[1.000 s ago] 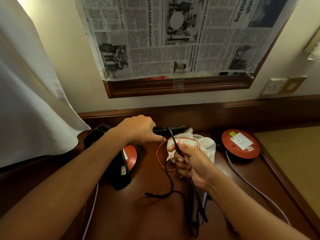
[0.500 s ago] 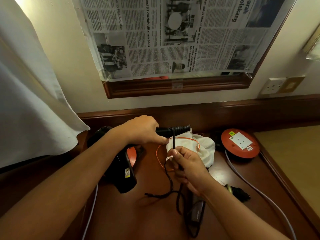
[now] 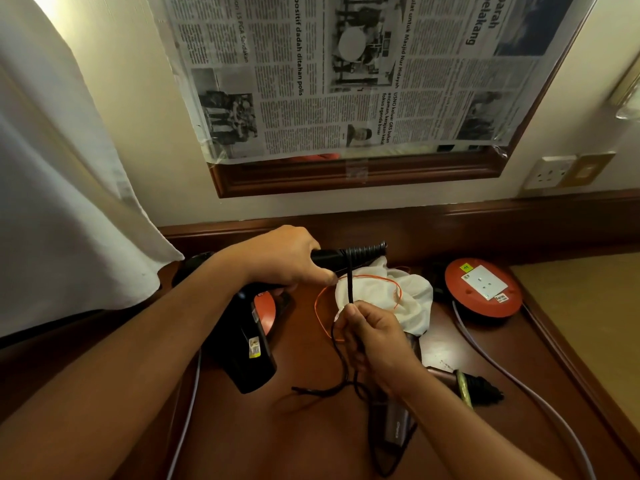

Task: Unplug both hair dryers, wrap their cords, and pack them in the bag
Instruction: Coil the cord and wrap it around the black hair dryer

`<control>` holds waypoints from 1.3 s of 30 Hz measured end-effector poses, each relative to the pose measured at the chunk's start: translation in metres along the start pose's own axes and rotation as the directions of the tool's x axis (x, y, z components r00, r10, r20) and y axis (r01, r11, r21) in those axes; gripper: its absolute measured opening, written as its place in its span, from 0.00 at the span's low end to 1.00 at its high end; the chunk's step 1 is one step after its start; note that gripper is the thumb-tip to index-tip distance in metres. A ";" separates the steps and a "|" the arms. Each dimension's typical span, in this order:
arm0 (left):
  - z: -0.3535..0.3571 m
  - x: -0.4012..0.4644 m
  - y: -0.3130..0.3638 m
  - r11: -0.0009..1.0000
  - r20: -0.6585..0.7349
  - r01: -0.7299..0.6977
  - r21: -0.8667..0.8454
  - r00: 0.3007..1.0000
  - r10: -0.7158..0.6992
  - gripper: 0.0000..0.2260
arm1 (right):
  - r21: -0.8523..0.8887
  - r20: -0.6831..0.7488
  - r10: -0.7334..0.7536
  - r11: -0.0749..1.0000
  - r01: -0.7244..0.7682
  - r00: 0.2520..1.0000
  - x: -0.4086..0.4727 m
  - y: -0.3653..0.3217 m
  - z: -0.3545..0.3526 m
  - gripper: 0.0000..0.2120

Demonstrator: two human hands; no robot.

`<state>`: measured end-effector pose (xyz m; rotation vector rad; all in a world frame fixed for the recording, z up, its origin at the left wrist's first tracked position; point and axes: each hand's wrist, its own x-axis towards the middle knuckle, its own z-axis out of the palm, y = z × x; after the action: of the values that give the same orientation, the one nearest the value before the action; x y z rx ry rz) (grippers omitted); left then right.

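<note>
The left hand (image 3: 287, 261) is clenching the handle of the black hair dryer (image 3: 249, 344), its barrel hanging below the fist. Just right of that grip, the right hand (image 3: 374, 337) is pinching the black cord (image 3: 350, 289), drawn taut from the ribbed strain relief. The cord is likely limp and light; holding it close to the handle suits wrapping. Beyond lies the white bag (image 3: 384, 292); the second dryer (image 3: 393, 424) is lying beneath the right wrist.

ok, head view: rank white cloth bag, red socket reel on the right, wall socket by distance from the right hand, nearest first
1. white cloth bag: just beyond the right hand, on the desk.
2. red socket reel: farther right, on the desk.
3. wall socket: up on the wall, far right.
</note>
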<state>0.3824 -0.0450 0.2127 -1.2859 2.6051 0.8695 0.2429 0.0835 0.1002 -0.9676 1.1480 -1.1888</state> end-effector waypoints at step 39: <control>0.016 -0.020 0.008 0.988 0.145 -0.008 0.153 0.989 -0.014 0.09 | -0.786 0.214 -0.133 0.564 0.251 0.968 0.077 -0.114 -0.046 0.01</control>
<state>0.3866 -0.0188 0.2100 -1.1412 2.5003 0.7176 0.1775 -0.0081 0.1923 -1.8935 1.5425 -0.6940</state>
